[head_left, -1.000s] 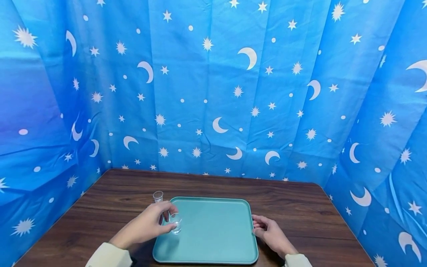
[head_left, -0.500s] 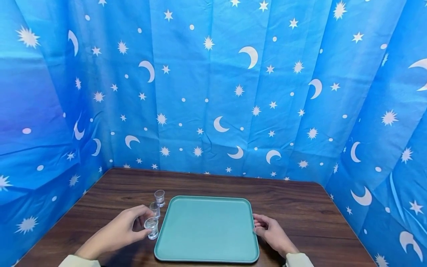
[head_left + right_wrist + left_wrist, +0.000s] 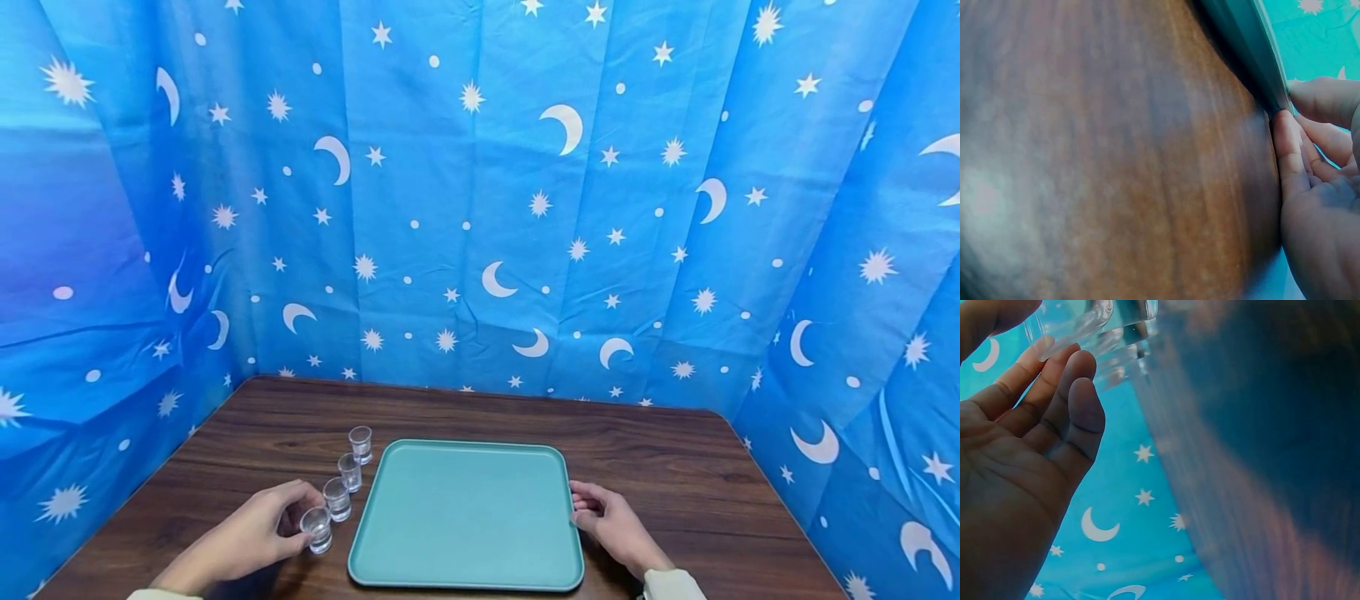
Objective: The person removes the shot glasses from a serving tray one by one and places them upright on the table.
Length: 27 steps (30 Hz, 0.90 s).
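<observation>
Several small clear shot glasses stand in a slanting row on the table, left of the green tray. My left hand holds the nearest shot glass between thumb and fingers, and the left wrist view has fingertips against its clear wall. Just behind it is a second shot glass, with another glass and the farthest glass beyond. On the other side, my right hand pinches the tray's right rim; in the right wrist view its thumb and fingers meet at the tray edge.
The dark wood table carries the tray near its front. A blue curtain with white stars and moons encloses the table at the back and both sides.
My left hand has moved left from over the tray to the table, bringing the shot glass to the near end of the row. My right hand has stayed at the tray's rim.
</observation>
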### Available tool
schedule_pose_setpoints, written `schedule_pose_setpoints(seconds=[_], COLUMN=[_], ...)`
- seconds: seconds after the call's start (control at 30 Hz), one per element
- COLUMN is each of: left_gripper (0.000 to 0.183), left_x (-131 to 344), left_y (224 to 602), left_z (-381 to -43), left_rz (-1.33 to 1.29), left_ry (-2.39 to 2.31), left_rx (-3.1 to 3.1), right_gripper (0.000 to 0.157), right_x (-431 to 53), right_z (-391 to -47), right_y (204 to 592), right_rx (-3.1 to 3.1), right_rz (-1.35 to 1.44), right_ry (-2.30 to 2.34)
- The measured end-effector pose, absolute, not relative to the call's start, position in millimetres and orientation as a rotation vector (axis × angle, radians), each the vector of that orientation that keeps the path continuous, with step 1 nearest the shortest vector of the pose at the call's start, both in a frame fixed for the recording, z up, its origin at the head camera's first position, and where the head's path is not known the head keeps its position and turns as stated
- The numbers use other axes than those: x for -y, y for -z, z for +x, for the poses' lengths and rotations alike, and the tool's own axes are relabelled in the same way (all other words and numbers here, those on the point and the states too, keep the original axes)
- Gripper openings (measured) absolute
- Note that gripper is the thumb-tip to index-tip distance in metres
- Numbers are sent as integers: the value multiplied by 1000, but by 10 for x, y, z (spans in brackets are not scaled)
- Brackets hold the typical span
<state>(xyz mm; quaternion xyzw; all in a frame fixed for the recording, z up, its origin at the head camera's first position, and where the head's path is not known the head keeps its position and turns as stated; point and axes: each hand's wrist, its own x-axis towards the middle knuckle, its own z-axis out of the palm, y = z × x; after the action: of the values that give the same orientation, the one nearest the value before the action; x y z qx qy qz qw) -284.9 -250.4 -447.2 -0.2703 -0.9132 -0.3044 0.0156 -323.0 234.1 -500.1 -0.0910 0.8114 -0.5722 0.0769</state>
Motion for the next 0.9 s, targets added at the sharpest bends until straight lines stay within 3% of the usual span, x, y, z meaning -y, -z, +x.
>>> schedule_pose_setpoints(seconds=[0.73,0.9], left_gripper=[37,29], left_x=[2501,2166], left_y=[4461,4223], left_z=[-2774,-3008], left_rz=[-765,-651], left_ry=[985,727], left_rx=[2862,2679], right_gripper=[48,37], right_x=[-2295,-2269], right_z=[-3237,-3308], right_y=[5045,4951], right_rx=[-2427,-2589], right_rz=[-268,-212], right_ry=[1705,1616])
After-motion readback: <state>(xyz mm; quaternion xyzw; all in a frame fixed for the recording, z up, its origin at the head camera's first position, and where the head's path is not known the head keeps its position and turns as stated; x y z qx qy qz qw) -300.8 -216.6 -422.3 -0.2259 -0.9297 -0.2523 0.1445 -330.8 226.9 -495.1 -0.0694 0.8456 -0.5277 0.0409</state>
